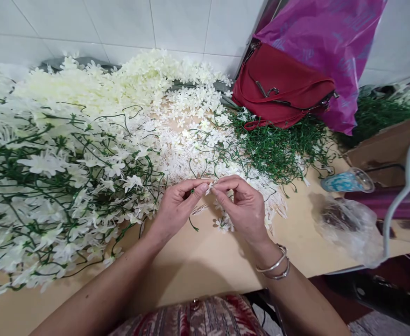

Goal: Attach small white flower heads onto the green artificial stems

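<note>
My left hand (180, 205) and my right hand (242, 205) meet over the table, fingertips almost touching. Between them is a small white artificial flower (210, 187), pinched from both sides and partly covered by the fingers. A bit of green stem (194, 225) shows below my left hand. Just behind the hands lies a spread of loose white flower pieces (177, 154). Several white petals (222, 224) rest on the table close to my right hand. To the left spreads a big heap of white artificial flowers on green stems (61, 196).
Cream blossoms (121, 84) are piled along the tiled wall. Green stems (278, 149) lie below a red handbag (282, 88) and a purple plastic bag (334, 42). At right are a plastic cup (347, 180), a clear bag (352, 228), a cardboard box (390, 144) and a curved grey tube (397, 200).
</note>
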`<action>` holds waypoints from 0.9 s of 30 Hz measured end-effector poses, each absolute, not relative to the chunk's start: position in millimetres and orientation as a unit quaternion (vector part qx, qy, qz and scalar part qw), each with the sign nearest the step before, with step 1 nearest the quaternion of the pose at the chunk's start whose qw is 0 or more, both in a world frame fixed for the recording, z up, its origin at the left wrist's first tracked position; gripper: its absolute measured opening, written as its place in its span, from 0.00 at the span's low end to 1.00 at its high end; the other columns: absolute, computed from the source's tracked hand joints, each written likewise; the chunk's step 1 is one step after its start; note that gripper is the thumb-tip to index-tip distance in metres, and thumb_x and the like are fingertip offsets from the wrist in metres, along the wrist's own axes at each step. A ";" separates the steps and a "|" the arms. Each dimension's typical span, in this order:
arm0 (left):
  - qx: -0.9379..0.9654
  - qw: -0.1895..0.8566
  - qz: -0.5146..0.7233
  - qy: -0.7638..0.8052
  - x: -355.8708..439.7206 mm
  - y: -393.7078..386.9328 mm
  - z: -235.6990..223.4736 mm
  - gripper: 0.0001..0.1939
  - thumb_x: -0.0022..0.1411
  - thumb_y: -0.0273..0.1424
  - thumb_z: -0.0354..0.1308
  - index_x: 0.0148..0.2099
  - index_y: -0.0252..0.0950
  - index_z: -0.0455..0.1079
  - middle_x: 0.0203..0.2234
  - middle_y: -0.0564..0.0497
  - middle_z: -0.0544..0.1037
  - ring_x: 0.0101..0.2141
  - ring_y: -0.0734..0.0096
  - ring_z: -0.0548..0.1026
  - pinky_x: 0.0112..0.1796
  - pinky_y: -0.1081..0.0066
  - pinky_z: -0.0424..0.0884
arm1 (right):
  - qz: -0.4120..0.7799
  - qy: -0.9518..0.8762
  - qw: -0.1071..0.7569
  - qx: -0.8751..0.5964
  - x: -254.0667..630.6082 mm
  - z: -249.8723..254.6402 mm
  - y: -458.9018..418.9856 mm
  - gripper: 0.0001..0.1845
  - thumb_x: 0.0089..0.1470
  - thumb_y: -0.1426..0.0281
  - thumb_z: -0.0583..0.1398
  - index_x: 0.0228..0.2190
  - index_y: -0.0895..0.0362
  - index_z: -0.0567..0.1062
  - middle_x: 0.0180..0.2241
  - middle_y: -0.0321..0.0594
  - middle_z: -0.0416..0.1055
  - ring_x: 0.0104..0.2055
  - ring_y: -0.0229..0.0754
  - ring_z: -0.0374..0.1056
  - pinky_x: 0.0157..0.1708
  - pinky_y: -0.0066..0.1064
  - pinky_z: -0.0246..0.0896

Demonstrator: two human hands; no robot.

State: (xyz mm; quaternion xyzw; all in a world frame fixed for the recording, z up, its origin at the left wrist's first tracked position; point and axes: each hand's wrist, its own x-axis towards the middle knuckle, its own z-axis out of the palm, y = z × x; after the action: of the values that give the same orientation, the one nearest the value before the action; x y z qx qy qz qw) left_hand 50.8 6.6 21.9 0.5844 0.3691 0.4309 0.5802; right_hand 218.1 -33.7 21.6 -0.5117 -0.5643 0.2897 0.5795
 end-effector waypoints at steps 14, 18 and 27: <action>0.777 0.331 0.415 0.339 49.1 -0.9 22.1 0.15 0.70 0.22 0.56 0.56 0.41 0.73 0.46 0.50 0.85 0.37 0.72 0.81 0.40 0.71 0.75 | 0.442 -0.449 0.571 -0.526 223.3 18.5 -27.2 0.07 0.55 0.66 0.70 0.37 0.52 0.80 0.27 0.32 0.72 0.28 0.37 0.66 0.30 0.29 0.64; 0.717 0.428 0.402 0.376 49.4 -3.6 27.3 0.16 0.66 0.25 0.58 0.55 0.39 0.65 0.43 0.49 0.81 0.25 0.76 0.72 0.30 0.73 0.68 | 0.411 -0.461 0.579 -0.531 227.3 17.4 -24.8 0.10 0.55 0.62 0.71 0.30 0.52 0.78 0.33 0.37 0.76 0.35 0.41 0.71 0.37 0.33 0.70; 0.622 0.535 0.435 0.371 41.6 7.1 23.3 0.09 0.76 0.32 0.47 0.50 0.39 0.68 0.35 0.50 0.73 0.33 0.69 0.69 0.39 0.67 0.67 | 0.458 -0.419 0.609 -0.493 233.5 16.9 -20.3 0.20 0.47 0.54 0.75 0.28 0.52 0.74 0.35 0.37 0.77 0.35 0.42 0.73 0.43 0.40 0.75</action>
State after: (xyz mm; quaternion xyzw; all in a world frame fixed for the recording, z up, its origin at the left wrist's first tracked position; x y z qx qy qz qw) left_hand 41.6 7.1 23.3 0.6219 0.3706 0.4352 0.5353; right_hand 233.5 -20.3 16.9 -0.4930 -0.4193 0.4580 0.6094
